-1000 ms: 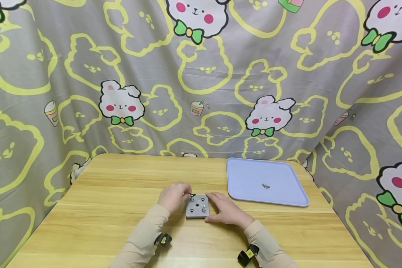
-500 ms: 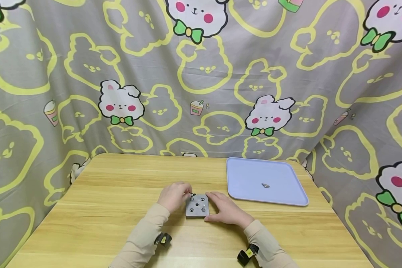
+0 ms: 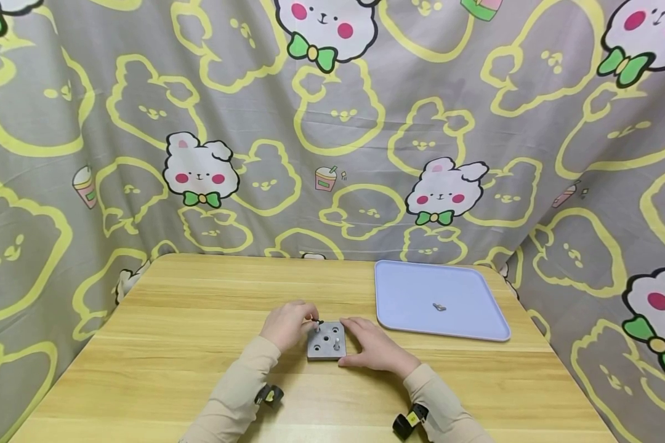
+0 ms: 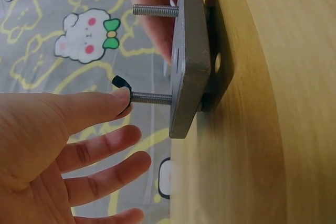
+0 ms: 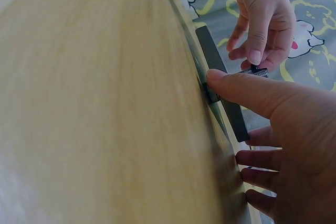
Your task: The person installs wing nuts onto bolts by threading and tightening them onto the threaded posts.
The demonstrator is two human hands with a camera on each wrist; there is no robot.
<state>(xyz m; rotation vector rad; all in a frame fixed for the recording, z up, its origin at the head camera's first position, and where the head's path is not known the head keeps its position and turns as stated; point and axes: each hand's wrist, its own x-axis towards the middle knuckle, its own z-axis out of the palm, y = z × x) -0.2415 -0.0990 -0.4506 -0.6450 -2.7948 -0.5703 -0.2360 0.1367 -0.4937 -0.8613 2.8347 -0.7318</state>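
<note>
A square grey metal plate (image 3: 327, 351) with several holes lies at the middle front of the wooden table, slightly raised on bolt heads beneath it. Two threaded bolts stand up through it: one bare bolt (image 4: 156, 10) and another bolt (image 4: 152, 98) with a black wing nut (image 4: 121, 82) at its tip. My left hand (image 3: 288, 327) pinches that wing nut between thumb and index finger, partly hiding it; its other fingers are spread apart. My right hand (image 3: 378, 351) grips the plate from the right, thumb on the near edge and fingertips toward the far edge.
A pale blue tray (image 3: 421, 280) stands at the back right of the table, with a few small metal pieces (image 3: 439, 307) in it. A patterned grey curtain (image 3: 266, 111) hangs behind the table. Each forearm carries a black wrist camera (image 3: 410, 422).
The left fingers shift slightly on the wing nut, and its black wing shows at a different angle. The plate, the right hand and the tray keep their places.
</note>
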